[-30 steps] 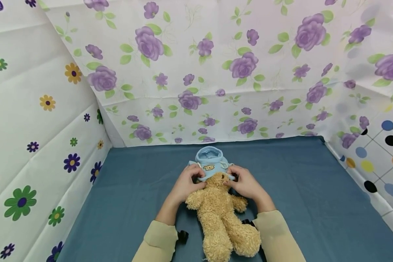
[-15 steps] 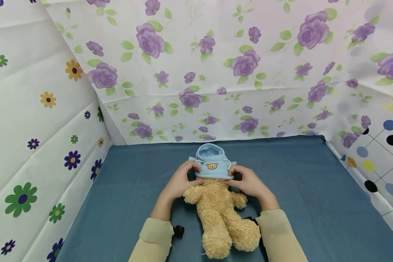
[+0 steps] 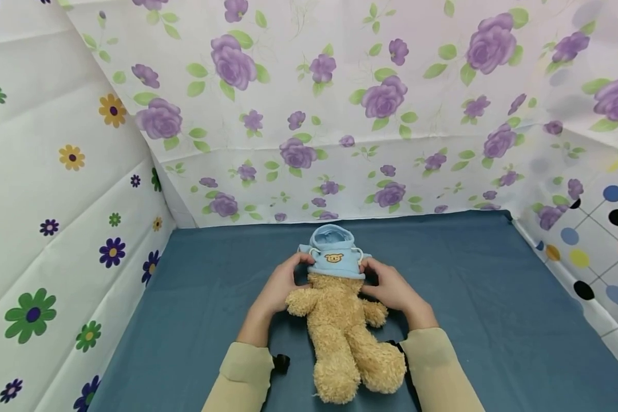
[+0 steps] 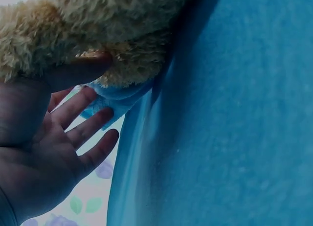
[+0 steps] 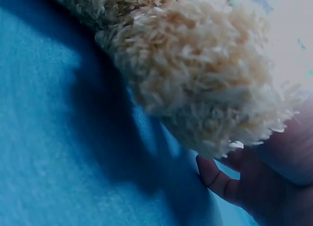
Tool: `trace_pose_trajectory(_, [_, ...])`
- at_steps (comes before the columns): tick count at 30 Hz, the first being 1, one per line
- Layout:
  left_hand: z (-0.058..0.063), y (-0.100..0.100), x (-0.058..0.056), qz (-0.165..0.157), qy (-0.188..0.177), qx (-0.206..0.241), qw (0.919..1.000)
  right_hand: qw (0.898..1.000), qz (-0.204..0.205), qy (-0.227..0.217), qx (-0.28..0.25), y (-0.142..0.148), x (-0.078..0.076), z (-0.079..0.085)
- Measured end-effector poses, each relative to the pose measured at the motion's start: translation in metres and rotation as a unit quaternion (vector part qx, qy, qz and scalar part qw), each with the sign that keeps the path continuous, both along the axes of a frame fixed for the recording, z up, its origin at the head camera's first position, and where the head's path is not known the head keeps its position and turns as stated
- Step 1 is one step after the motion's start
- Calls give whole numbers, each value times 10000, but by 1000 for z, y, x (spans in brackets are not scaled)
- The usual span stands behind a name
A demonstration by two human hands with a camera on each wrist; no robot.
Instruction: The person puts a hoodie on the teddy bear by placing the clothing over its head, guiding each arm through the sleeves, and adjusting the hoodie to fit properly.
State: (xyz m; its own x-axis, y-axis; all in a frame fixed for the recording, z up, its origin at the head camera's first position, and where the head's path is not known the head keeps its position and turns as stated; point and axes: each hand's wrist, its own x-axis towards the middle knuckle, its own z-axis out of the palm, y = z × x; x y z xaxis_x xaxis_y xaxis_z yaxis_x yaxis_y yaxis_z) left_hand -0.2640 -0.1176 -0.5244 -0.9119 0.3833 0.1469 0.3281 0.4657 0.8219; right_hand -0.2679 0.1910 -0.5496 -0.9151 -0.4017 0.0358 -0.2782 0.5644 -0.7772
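Head view, centre of the frame: the light-blue sweatshirt (image 3: 335, 266) lies over the head of the teddy bear (image 3: 337, 320), not yet through the neck opening (image 3: 332, 234). The bear's arms, torso and legs are uncovered, so you look barely started. Your left hand (image 3: 279, 287) touches the sweatshirt with fingers extended; whether your right hand (image 3: 395, 290) grips the opposite edge is impossible to tell.

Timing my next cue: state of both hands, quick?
Left hand: open, fingers spread, at the blue shirt's left side.
Right hand: at the shirt's right side; cannot tell whether it grips.
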Motion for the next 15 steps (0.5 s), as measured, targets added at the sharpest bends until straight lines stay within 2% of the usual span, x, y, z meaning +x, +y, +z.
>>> trace_pose_trajectory(6, [-3,8,-1,-17,167,-35,9999,9997,157,154,87,-2,-1,0])
trace_pose_trajectory(12, [-4,13,-1,154,229,-69,9996,9993,285,238,-9,-5,-2,-2])
trace_pose_trajectory(15, [-4,13,-2,271,403,-133,9987,9991,293,298,-52,-7,-3,-3])
